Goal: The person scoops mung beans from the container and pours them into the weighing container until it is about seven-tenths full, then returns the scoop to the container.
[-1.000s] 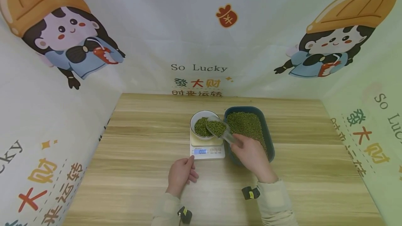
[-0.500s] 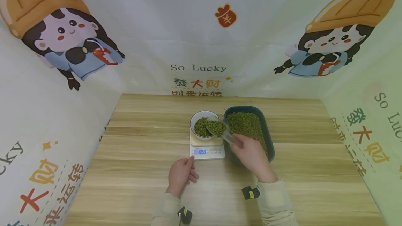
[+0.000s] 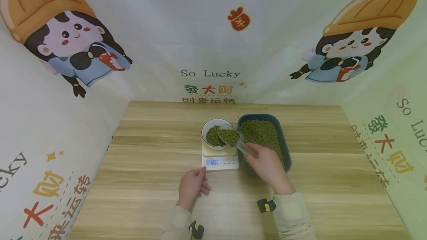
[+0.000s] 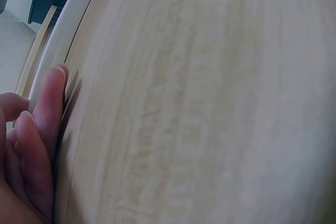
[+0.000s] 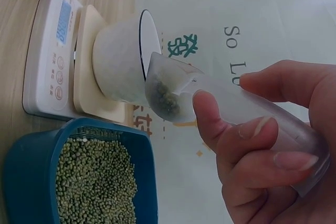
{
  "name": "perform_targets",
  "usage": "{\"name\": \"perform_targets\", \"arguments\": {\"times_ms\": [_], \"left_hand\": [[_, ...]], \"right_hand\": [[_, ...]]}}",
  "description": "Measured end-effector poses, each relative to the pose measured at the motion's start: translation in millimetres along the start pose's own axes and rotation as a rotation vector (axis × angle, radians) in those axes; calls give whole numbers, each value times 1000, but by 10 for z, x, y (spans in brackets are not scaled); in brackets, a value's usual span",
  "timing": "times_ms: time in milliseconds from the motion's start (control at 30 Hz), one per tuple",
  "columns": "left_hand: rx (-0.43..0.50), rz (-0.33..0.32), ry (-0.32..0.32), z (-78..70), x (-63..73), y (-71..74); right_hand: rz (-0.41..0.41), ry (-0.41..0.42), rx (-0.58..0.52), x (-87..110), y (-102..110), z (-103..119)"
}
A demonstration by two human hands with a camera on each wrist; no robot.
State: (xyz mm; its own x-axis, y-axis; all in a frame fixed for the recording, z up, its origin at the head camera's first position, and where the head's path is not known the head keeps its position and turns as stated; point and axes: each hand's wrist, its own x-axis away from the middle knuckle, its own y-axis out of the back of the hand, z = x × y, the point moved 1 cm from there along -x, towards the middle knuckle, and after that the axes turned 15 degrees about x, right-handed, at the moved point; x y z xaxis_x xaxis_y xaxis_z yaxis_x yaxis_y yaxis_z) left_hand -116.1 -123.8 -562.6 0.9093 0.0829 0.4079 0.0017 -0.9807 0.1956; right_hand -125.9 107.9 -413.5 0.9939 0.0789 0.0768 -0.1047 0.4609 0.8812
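My right hand grips the handle of a clear plastic scoop holding green mung beans. The scoop's tip is over the right rim of a white bowl with a dark rim. Mung beans lie in that bowl too. Beneath it, a white kitchen scale has a lit display that seems to read 128.9. By the scale's front left corner, my left hand touches its edge with a fingertip, the other fingers loosely bent. In the left wrist view these fingers lie alongside the scale's white edge.
A dark blue tub of mung beans stands to the right of the scale, partly under my right hand. The wooden table meets white printed cloth walls at the back and sides.
The scale's reading has climbed from about 100 through about 125 to about 129. Both hands and the scoop stay in nearly the same place.
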Motion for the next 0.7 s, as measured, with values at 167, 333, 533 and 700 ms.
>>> {"name": "perform_targets", "arguments": {"times_ms": [167, 333, 533, 700], "left_hand": [[4, -2, 3, 5, 1, 1], [8, -5, -4, -2, 7, 8], [2, -4, -7, 6, -4, 9], [-1, -11, 11, 20, -8, 1]], "right_hand": [[2, -2, -3, 4, 0, 4], [8, 3, -2, -15, 7, 11], [4, 27, 48, -57, 52, 39], [0, 52, 101, -68, 102, 70]]}}
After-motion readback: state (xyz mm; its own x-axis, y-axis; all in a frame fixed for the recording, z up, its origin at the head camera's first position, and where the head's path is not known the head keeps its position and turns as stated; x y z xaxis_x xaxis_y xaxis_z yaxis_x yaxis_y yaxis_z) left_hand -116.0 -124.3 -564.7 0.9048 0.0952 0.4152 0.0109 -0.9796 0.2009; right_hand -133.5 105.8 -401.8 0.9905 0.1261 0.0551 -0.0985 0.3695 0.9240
